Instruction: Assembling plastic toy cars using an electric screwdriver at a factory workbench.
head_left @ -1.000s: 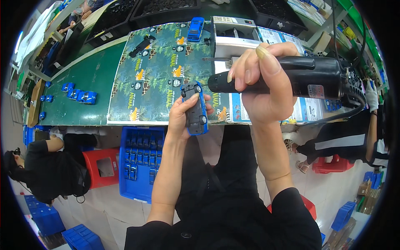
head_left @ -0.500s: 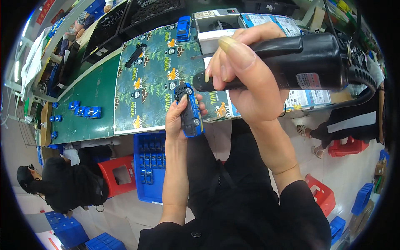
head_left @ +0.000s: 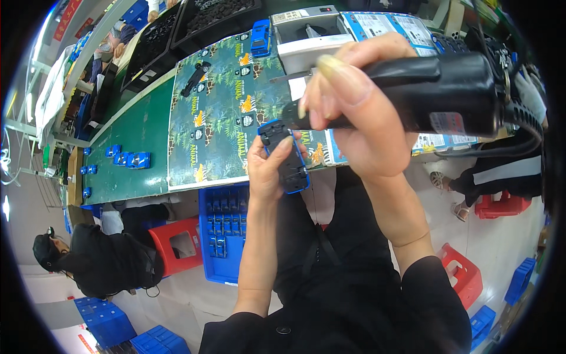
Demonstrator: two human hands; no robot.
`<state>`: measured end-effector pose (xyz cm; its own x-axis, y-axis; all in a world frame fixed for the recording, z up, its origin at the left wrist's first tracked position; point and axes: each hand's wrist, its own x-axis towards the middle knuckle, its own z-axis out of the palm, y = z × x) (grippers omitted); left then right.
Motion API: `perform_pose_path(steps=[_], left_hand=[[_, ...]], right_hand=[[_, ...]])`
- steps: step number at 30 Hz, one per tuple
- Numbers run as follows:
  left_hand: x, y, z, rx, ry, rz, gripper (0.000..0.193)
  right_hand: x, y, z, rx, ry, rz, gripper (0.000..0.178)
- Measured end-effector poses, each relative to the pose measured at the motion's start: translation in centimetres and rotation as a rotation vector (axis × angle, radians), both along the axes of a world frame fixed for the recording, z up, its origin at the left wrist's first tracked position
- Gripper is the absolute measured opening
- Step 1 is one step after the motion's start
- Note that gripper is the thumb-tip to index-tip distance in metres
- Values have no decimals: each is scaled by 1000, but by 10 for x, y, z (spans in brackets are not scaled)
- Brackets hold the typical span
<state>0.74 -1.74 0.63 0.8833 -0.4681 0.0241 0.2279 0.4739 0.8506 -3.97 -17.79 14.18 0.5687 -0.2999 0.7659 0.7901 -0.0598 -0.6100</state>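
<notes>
In my left hand [head_left: 271, 166] a blue toy car [head_left: 285, 158] lies with its black underside up, the thumb pressed on it and fingers around the far side. My right hand [head_left: 368, 115] is closed around a black corded electric screwdriver [head_left: 454, 88], held level above the bench. A thin metal rod [head_left: 290, 77] sticks out left of the right fingers. Below those fingers, close to the car's upper end, is a dark end piece with small holes [head_left: 293, 115]; I cannot tell whether it belongs to the screwdriver.
The printed mat [head_left: 224, 124] bears a black chassis [head_left: 196, 78] and another blue car [head_left: 261, 39] beside a grey box [head_left: 312, 54]. Several blue cars [head_left: 138, 160] sit on the green bench. A blue crate [head_left: 223, 266] of cars stands below; a seated person [head_left: 115, 259] is left.
The toy car has been turned in my left hand, so its underside faces up more squarely and its wheels no longer show. The screwdriver stays near its upper end.
</notes>
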Motion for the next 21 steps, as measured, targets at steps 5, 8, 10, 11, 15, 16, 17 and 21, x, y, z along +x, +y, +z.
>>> perform_pose_path(steps=[5, 8, 10, 11, 15, 16, 17, 21], left_hand=[[-12, -12, 2, 47, -11, 99, 25], [-14, -16, -1, 63, -30, 154, 21], [-18, -21, 1, 118, -78, 215, 19], [-19, -21, 1, 114, -78, 220, 19], [-27, -16, -6, 219, -245, 257, 21], [-30, -14, -7, 249, -301, 278, 21], [-32, -13, -7, 280, -358, 299, 21], [-38, -14, -4, 316, -457, 378, 22]], right_hand=[[-11, -18, 0, -92, 11, 10, 12], [-14, -21, -4, 16, -36, 88, 15], [-15, -17, -3, 56, -70, 119, 15], [-17, -15, -3, 99, -104, 144, 15], [-28, -6, -1, 219, -94, 166, 13], [-30, -6, 0, 216, -109, 176, 14], [-33, -6, 0, 213, -107, 180, 14], [-37, -9, -2, 195, -138, 190, 14]])
